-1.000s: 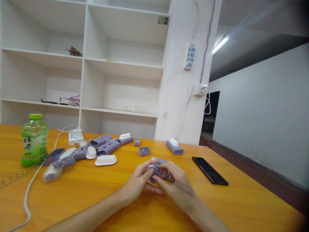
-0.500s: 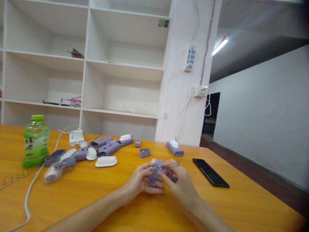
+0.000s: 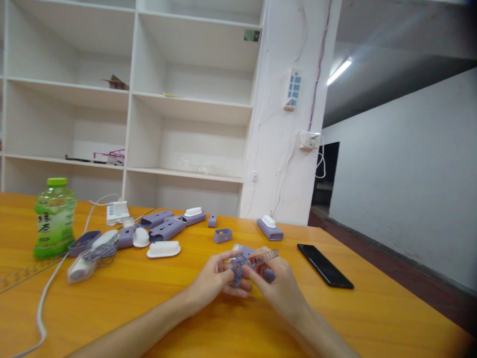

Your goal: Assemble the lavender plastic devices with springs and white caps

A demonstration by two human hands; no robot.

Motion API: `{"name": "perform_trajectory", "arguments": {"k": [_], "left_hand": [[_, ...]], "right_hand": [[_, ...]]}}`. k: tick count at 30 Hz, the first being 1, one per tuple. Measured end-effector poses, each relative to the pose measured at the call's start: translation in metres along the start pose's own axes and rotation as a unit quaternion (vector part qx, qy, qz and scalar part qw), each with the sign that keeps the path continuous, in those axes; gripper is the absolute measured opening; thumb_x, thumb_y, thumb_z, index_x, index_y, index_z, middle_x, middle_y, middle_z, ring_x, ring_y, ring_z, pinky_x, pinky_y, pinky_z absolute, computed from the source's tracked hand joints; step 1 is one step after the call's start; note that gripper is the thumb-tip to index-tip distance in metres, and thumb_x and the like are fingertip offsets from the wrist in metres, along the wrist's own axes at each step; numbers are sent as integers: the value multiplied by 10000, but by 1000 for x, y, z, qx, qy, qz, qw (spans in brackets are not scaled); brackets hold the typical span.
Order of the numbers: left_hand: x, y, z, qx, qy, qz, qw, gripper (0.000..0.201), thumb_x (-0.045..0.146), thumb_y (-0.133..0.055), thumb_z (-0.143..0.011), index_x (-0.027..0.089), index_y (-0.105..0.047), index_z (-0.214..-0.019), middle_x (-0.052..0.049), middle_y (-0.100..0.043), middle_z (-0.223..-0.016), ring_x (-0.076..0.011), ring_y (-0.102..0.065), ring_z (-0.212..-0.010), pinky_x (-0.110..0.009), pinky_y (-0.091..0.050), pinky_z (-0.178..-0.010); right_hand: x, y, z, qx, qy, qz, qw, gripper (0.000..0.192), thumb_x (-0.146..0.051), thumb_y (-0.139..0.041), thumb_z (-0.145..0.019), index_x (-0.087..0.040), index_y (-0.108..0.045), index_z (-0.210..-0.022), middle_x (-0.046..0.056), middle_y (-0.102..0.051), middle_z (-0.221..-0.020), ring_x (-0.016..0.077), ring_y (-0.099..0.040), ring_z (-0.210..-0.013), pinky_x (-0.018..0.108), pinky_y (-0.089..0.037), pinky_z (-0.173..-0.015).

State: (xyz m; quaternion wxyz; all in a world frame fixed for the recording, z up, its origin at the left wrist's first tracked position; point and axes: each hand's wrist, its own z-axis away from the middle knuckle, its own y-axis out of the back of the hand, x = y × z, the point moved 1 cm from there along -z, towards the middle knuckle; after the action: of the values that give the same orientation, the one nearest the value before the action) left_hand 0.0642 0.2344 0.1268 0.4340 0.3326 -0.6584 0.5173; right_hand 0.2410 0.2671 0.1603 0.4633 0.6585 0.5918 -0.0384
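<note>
"What's the biggest thing there?"

"A white shelf (image 3: 129, 124), filling the upper left of the frame."

"And below?"

"An orange-brown desk (image 3: 231, 335), right across the lower part. A green bottle (image 3: 55, 223) stands on it at far left."

"The hands?"

"The left hand (image 3: 212, 277) and right hand (image 3: 278, 286) meet just right of centre, low in the frame. A black phone (image 3: 324, 266) lies to their right."

"What next in size?"

"A long purple case (image 3: 167, 229) left of centre, with a white lid (image 3: 164, 249) just below it in the frame."

"So what are they holding?"

"A small purple piece (image 3: 238, 268), between the hands. The left has it between thumb and fingers; the right is bent narrow around its other side."

"Anything smaller?"

"A thin metal spring (image 3: 266, 256) against the right fingers. Whether it's pinched, I can't tell."
</note>
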Motion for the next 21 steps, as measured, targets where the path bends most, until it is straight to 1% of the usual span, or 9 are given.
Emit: {"name": "perform_trajectory", "arguments": {"k": [2,8,12,15,17,19,21], "left_hand": [[-1,1,-1,-6,-9,-3,1000,679,360,-801,-770,122,-502,-1331,-185,-727,-1075,-306,-751,-857,-479,-601,-806],[-1,0,-1,-30,-23,-5,999,677,326,-796,-776,126,-501,-1352,-171,-728,-1081,-297,-752,-861,-475,-603,-817],[-3,-1,-1,-30,-32,-9,999,733,365,-802,-777,123,-471,-1384,-161,-733,-1049,-290,-750,-865,-458,-607,-807],[-5,-2,-1,-36,-37,-9,999,753,380,-785,-801,113,-440,-1414,-138,-741,-967,-261,-754,-790,-427,-617,-767],[-5,-3,-1,-44,-40,-22,998,711,359,-762,-823,101,-453,-1409,-120,-743,-889,-232,-748,-707,-389,-622,-709],[-4,-5,-1,-53,-48,-40,997,650,331,-736,-838,88,-485,-1386,-105,-738,-821,-201,-728,-620,-338,-617,-627],[-1,-8,0,-64,-59,-60,994,591,308,-706,-851,80,-516,-1361,-82,-723,-755,-168,-695,-541,-284,-594,-549]], "right_hand": [[-2,0,0,-1,0,-2,1000,113,-328,-642,-933,-217,-629,-948,5,-626,-845,142,-570,-671,254,-462,-604],[-4,0,3,4,-1,-8,1000,122,-337,-635,-936,-218,-617,-956,-3,-622,-846,134,-570,-666,251,-450,-607],[-3,-1,4,4,-11,4,1000,143,-358,-634,-936,-223,-604,-972,-9,-611,-840,134,-556,-673,253,-438,-613],[-3,-1,3,-7,-9,20,1000,141,-346,-645,-923,-221,-590,-956,-10,-594,-840,138,-537,-680,256,-432,-615],[-5,0,2,-20,4,22,1000,108,-303,-649,-913,-220,-586,-944,-5,-588,-864,145,-552,-726,261,-451,-658],[-8,2,2,-38,31,16,999,106,-234,-657,-892,-225,-595,-978,8,-596,-937,163,-583,-847,274,-477,-766],[-10,5,1,-60,59,3,996,214,-164,-653,-869,-239,-606,-1064,24,-593,-1050,183,-584,-999,294,-473,-898]]}}
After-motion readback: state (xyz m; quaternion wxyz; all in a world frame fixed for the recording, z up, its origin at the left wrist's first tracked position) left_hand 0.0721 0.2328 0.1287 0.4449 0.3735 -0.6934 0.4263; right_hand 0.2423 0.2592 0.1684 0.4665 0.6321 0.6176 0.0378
